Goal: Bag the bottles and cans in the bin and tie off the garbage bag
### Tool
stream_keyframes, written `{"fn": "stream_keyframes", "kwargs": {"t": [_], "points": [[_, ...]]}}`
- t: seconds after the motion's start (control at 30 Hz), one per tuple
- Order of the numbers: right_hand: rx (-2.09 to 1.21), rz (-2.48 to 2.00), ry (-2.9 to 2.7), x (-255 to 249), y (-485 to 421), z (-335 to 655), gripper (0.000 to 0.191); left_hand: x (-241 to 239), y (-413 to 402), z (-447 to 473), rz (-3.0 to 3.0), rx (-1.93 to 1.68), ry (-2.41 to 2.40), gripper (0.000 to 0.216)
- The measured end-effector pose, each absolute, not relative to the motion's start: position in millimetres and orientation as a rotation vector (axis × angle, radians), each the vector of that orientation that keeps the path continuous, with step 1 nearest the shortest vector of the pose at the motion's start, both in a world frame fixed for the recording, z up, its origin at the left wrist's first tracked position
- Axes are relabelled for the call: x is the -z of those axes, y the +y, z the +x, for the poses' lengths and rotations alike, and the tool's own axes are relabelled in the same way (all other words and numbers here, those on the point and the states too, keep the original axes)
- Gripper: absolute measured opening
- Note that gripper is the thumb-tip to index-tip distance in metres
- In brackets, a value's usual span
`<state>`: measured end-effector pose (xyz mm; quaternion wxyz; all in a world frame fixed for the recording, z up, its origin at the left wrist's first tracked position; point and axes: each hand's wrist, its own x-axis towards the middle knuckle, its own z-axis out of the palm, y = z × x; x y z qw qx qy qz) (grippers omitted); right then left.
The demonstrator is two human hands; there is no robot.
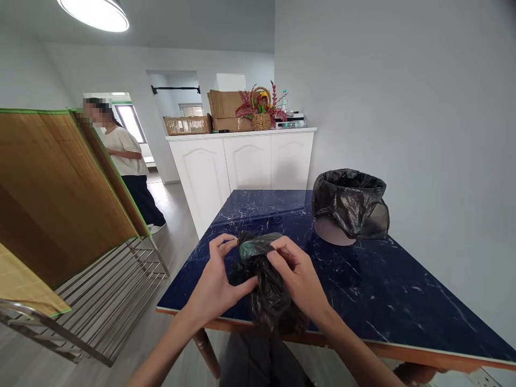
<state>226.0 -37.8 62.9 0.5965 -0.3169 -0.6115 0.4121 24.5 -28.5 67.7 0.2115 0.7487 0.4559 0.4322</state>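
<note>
A crumpled black plastic bag [272, 287] lies bunched at the near edge of the dark blue table, part of it hanging over the edge. Something greenish [250, 248] shows through its thin film near the top; what it is, I cannot make out. My right hand [296, 274] pinches the bag's upper right side between thumb and fingers. On the other side, my left hand [221, 282] curves around the bag, its thumb pressed on the front and its fingertips at a dark tuft at the upper left.
A bin [334, 231] lined with a black bag stands at the right of the marbled table [363, 290], near the wall. Beyond are a white cabinet [250, 161] with cardboard boxes and a flower basket [262, 121]. At left, a person [124, 150] stands behind a mat-draped metal rack [108, 306].
</note>
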Motion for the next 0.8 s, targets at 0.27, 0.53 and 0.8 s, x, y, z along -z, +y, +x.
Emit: {"fn": "stream_keyframes", "kwargs": {"t": [0.27,0.53,0.8], "points": [[-0.838,-0.873,-1.062,-44,-34,263,0.026,-25,1,2,2.014,-1.310,1.378,0.047],[-1.253,-0.701,-0.698,-5,-33,276,0.026,-5,-12,-21,2.178,-1.361,1.557,0.038],[-1.473,-0.560,-0.642,-6,-50,262,0.020,-38,-55,-16,3.118,-1.448,1.342,0.030]]}}
